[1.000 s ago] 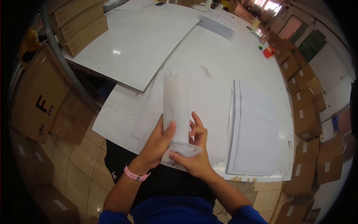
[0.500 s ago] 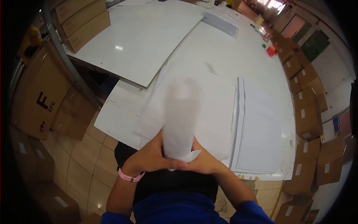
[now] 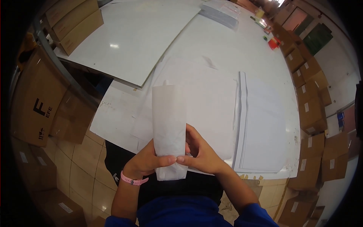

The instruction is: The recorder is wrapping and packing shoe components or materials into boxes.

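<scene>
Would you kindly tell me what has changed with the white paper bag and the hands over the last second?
Both hands, left hand and right hand, slid down the white paper bag and now pinch its lower part, thumbs meeting in front. The stack of sheets and the table stayed put.

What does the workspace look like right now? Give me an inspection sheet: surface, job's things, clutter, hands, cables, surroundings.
Surface: white table, glossy, with a large white board lying across its far left part.
Job's things: long white paper bag, held over the table's near edge; stack of white sheets to its right.
Clutter: small red item and a flat pile of clear packets at the far end.
Hands: left hand and right hand both pinch the bag's lower part; pink wristband on the left wrist.
Cables: nothing seen.
Surroundings: cardboard boxes along both sides, tiled floor.
</scene>
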A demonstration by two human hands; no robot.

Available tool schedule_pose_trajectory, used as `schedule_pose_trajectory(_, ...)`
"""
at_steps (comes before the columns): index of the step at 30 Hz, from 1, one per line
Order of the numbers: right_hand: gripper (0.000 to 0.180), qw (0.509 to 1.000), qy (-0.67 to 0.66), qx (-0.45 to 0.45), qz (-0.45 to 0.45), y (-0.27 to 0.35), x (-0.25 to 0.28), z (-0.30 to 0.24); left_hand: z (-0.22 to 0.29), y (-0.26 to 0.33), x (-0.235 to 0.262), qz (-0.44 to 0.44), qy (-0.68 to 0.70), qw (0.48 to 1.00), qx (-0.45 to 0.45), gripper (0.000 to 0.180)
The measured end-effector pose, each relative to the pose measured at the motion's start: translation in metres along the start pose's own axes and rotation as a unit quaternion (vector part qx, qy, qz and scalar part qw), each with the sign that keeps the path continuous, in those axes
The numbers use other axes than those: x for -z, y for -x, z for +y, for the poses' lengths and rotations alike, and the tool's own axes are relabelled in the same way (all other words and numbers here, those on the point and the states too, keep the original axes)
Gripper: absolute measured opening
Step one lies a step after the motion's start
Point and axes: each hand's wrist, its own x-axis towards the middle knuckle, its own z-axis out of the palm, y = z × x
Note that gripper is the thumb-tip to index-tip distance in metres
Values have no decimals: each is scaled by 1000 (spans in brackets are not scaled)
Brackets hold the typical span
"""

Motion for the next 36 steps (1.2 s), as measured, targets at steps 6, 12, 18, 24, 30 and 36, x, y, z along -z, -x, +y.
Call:
schedule_pose_trajectory(6,126,981,-184,-47,-41,-23,17,-34,0,5,-8,-99,-8,993,71,66)
schedule_pose_trajectory(12,58,998,-18,-8,-54,-30,16,-69,-17,12,-4,-57,34,992,106,61)
schedule_pose_trajectory(18,71,916,324,199,-127,-12,7,-50,-26,20,-13,67,89,991,80,72)
schedule_pose_trajectory(24,59,879,441,160,-87,4,0,-33,-21,16,-17,118,78,981,131,100)
schedule_pose_trajectory(30,60,861,468,183,-82,9,5,-20,-25,9,-28,47,94,994,41,117)
schedule_pose_trajectory(36,65,862,479,144,-88,4,-2,-42,-55,17,-14,-38,218,975,-29,112)
